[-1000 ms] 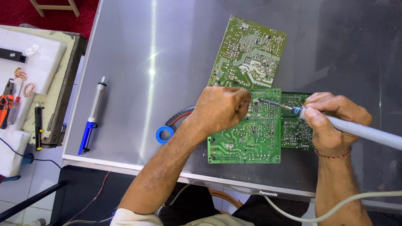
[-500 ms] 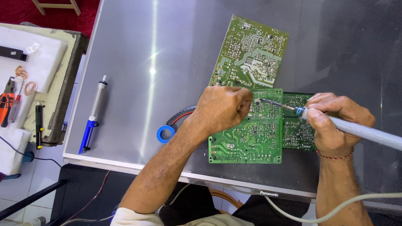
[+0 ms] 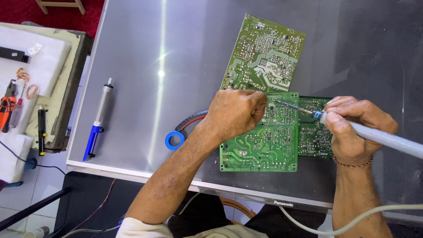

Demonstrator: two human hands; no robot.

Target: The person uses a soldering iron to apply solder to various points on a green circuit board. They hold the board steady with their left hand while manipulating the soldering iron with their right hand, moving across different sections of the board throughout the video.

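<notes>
We hold the soldering iron (image 3: pixel 379 135) in the right hand (image 3: pixel 354 130), fingers wrapped tight around its grey handle close to the blue collar. The metal tip points left and meets the upper part of the near circuit board (image 3: pixel 260 143), just beside the knuckles of the left hand (image 3: pixel 235 112). The iron's pale cord runs off the handle and curves back below the panel's front edge.

Our left hand is curled into a loose fist that rests on the top left corner of the same green board; the fingertips are pinched together next to the iron's tip — whether they grip anything there, we cannot tell.

The near board lies solder side up on a large grey flat panel (image 3: pixel 145 57) that serves as the work surface. A darker green board (image 3: pixel 315 132) lies touching its right edge, partly under the right hand. A third, larger board (image 3: pixel 266 53) lies tilted just beyond, its lower edge at the left hand.

To the left of the left forearm we find a blue tape ring (image 3: pixel 175 140) with red and black wires (image 3: pixel 194 119) beside it. Well apart, near the panel's left edge, lies a desoldering pump (image 3: pixel 98 120) with a blue grip. Off the panel, on a side stand (image 3: pixel 66 88), sit orange-handled pliers (image 3: pixel 6 110) and small copper coils (image 3: pixel 26 83).
</notes>
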